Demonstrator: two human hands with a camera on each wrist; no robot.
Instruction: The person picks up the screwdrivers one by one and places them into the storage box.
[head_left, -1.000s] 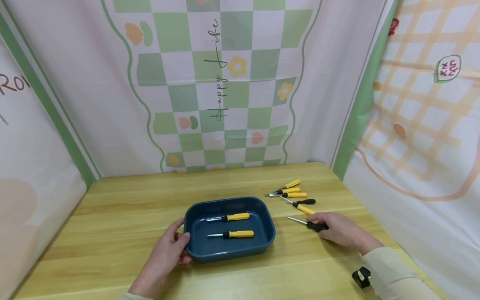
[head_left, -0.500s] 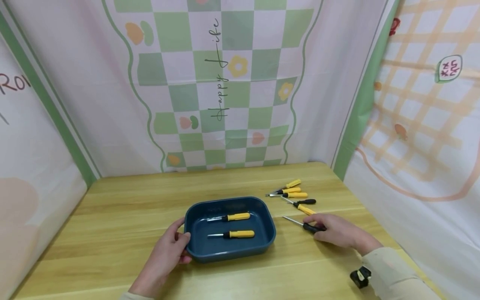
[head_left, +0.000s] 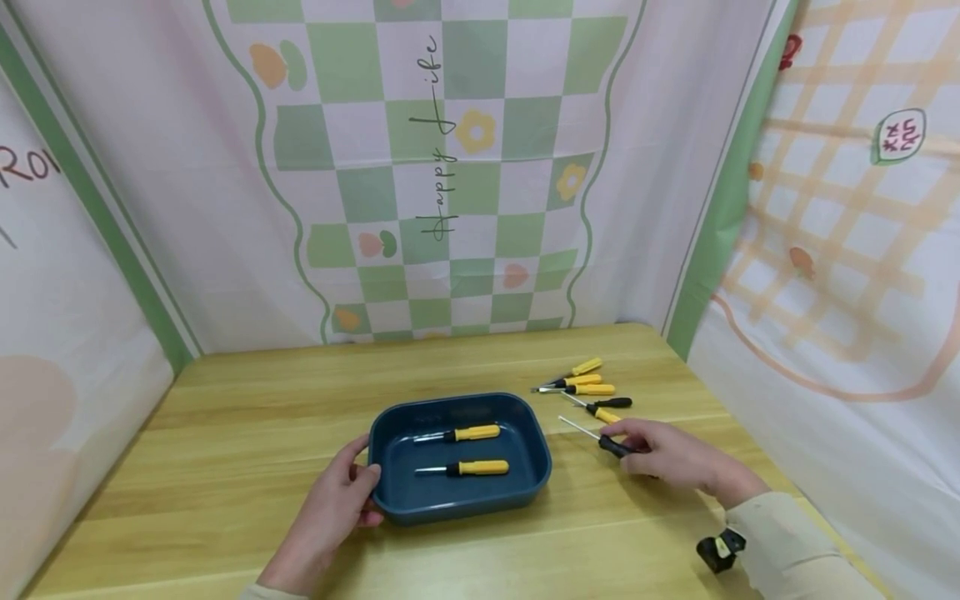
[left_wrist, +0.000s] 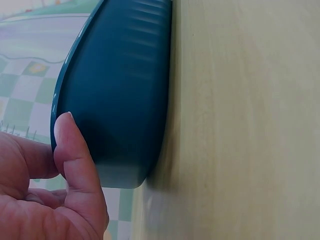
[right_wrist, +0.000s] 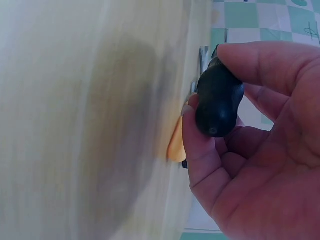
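Observation:
A dark blue rectangular dish [head_left: 461, 510] stands on the table, and two screwdrivers with yellow handles lie in it, the upper [head_left: 477, 432] and the lower [head_left: 483, 467]. My left hand [head_left: 335, 508] pinches the dish's left rim between thumb and fingers; the left wrist view shows this hand [left_wrist: 60, 190] against the dish wall [left_wrist: 115, 90]. To the right of the dish, my right hand [head_left: 671, 454] grips a black-handled screwdriver [head_left: 613, 446], its shaft pointing toward the upper left. The right wrist view shows the handle's rounded end [right_wrist: 216, 117] between thumb and fingers, off the table.
Beyond my right hand lie several more screwdrivers, mostly yellow-handled [head_left: 588, 390], and one with a black handle [head_left: 615, 402]. A small black object [head_left: 720, 550] is by the right sleeve. Patterned cloth [head_left: 472, 167] hangs behind the wooden table [head_left: 247, 442].
My right hand has shifted slightly left with the black-handled screwdriver, whose tip has moved left and up. The left hand and the dish have stayed in place.

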